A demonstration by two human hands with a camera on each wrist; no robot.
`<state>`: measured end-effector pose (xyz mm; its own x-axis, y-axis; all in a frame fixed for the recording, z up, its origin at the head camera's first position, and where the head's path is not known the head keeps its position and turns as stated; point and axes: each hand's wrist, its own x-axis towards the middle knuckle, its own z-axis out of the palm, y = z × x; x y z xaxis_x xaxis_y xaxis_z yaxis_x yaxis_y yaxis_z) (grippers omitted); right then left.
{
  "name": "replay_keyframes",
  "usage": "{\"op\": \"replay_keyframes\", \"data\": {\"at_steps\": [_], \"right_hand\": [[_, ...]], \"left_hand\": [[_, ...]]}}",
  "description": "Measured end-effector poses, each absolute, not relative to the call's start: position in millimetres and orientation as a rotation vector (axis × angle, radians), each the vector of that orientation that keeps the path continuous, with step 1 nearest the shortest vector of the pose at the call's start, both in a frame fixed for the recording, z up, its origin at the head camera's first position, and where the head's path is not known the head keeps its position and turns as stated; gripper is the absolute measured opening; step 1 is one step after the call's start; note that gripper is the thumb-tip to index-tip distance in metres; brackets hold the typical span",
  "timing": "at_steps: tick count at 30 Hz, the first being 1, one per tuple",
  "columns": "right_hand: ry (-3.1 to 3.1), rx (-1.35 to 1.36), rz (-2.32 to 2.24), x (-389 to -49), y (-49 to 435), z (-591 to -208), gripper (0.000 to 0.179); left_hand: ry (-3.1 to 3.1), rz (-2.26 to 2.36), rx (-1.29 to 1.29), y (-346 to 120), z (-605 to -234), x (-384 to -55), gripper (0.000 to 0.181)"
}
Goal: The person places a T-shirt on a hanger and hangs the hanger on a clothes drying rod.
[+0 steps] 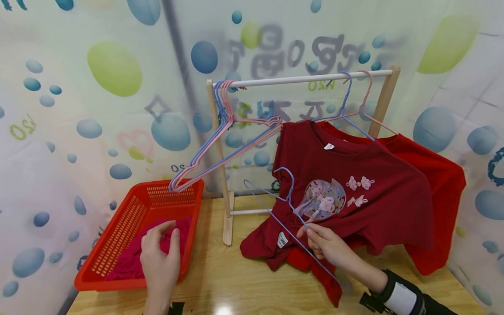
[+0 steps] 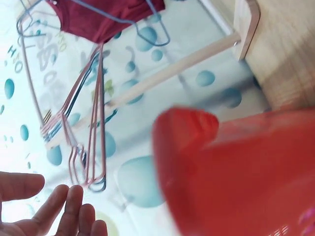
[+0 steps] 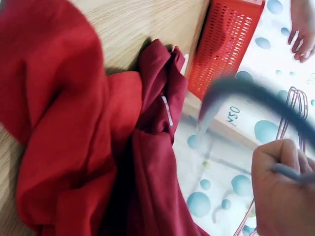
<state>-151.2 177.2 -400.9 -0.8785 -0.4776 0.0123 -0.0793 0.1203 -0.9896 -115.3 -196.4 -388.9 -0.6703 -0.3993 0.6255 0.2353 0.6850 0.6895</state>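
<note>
Blue hanger point(image 1: 290, 197), head view: pinched by the right hand point(image 1: 328, 246) before the maroon shirt point(image 1: 387, 205); left hand point(image 1: 160, 258) relaxed near the red basket point(image 1: 112, 285). Left wrist: basket blocks the lower right. Right wrist: red garment point(image 3: 64, 162) crowds the left.

right hand point(image 1: 328, 246), lower right: pinches blue hanger point(image 1: 290, 199) near frame center | left hand point(image 1: 159, 258), lower left: fingers loosely bent, beside magenta cloth point(image 1: 127, 260) in red basket point(image 1: 114, 285) | rack point(image 1: 283, 81), upper right: pink and blue hangers point(image 1: 228, 117) left, dark red shirt point(image 1: 390, 210) and brighter garment point(image 1: 442, 197) right
</note>
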Motion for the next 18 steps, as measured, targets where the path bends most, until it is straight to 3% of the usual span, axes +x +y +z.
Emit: {"op": "replay_keyframes", "data": {"at_steps": [11, 18], "right_hand": [[2.306, -0.582, -1.756, -151, 191, -403, 0.039], [2.397, -0.599, -1.798, -150, 199, -404, 0.033]], "left_hand": [[-2.025, -0.919, 0.279, -221, -350, -90, 0.025], [-1.977, -0.711, 0.045, -247, -324, -94, 0.027]]}}
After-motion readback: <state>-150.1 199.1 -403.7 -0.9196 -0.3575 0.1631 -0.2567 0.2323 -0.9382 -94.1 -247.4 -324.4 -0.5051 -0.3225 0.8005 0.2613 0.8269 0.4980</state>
